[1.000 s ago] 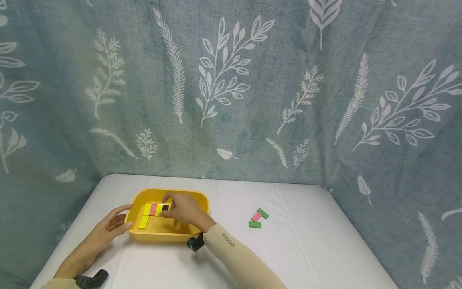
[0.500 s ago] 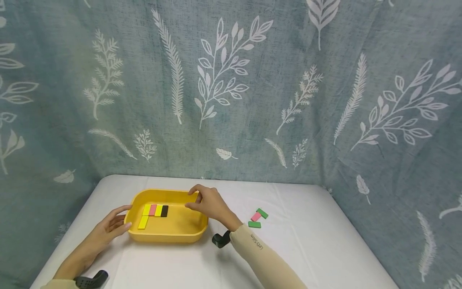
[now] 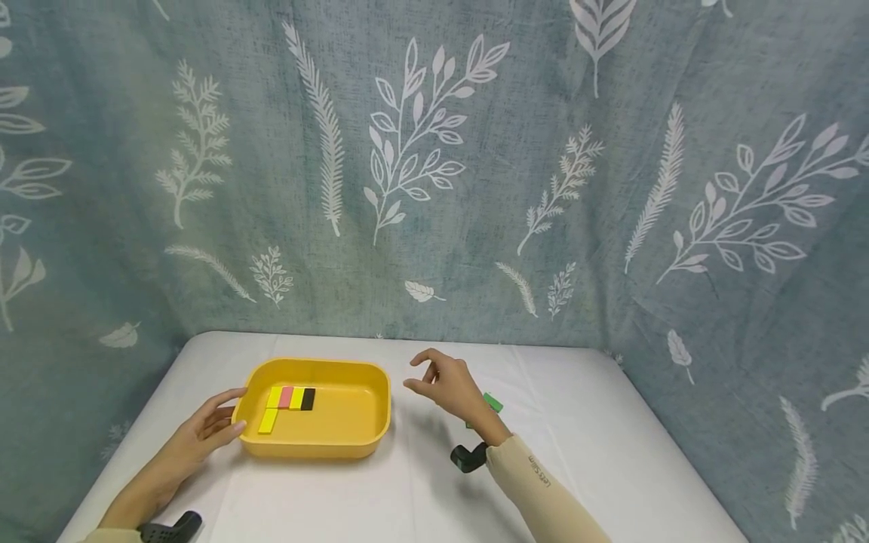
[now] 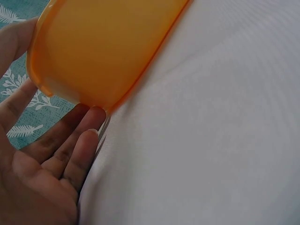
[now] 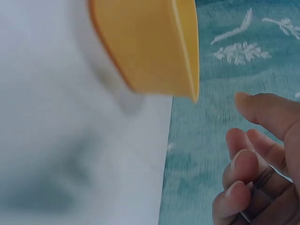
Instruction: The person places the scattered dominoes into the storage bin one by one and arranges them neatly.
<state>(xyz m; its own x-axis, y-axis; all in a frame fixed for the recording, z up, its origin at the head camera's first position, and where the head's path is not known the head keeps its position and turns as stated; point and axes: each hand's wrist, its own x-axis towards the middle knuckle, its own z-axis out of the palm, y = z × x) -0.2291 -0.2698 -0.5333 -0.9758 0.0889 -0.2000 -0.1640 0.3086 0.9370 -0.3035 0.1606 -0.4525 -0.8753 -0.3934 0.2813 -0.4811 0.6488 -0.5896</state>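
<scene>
A yellow plastic tray (image 3: 312, 451) stands on the left part of the table. Inside it, small flat blocks form a row: yellow (image 3: 274, 397), pink (image 3: 286, 397), yellow again and black (image 3: 308, 400). Another yellow block (image 3: 268, 421) lies at the row's left end, pointing towards the front. My left hand (image 3: 207, 428) touches the outside of the tray's left end with loosely bent fingers, thumb towards the front corner. To the right of the tray, my right hand (image 3: 451, 386) is in the air, thumb and fingers apart, holding nothing. It partly covers the loose blocks behind it, including a green block (image 3: 493, 402).
White cloth covers the table (image 3: 584, 467). A blue-green curtain (image 3: 434, 286) with white leaf prints hangs behind and at both sides. Black wrist devices sit on both forearms, one (image 3: 468, 457) beside the right sleeve.
My right hand has left the black block in the tray's row and moved right, out past the tray's right end, towards the loose blocks. The left hand stays at the tray.
</scene>
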